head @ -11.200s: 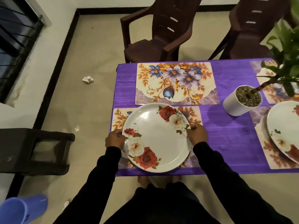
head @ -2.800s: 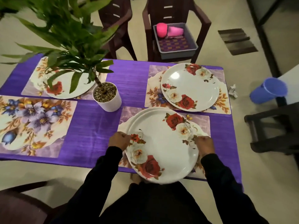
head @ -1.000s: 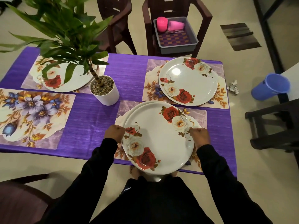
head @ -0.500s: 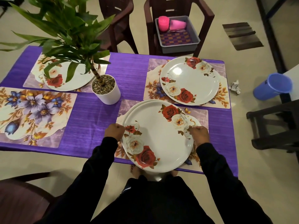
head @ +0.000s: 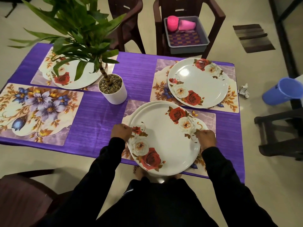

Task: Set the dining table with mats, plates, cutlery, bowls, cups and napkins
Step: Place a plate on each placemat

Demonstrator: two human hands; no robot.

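My left hand (head: 121, 132) and my right hand (head: 206, 139) grip the opposite rims of a white rose-patterned plate (head: 164, 138). It sits on top of a second plate (head: 139, 107) whose rim shows at the far left, over the near right floral mat (head: 208, 118). Another rose plate (head: 197, 82) lies on the far right mat (head: 160, 82). A third plate (head: 77, 79) lies on the far left mat, partly behind leaves. The near left floral mat (head: 37, 112) bears nothing. The table wears a purple cloth (head: 136, 71).
A potted plant in a white pot (head: 113, 94) stands mid-table. On a brown chair (head: 214, 15) beyond, a grey tub (head: 186, 35) holds pink cups (head: 180, 24) and a checked cloth. A blue cup (head: 283, 90) and dark stool (head: 278, 133) are at right.
Over the last second both hands have kept their grip on the top plate, which has barely shifted. Much earlier I held a plate at another mat.
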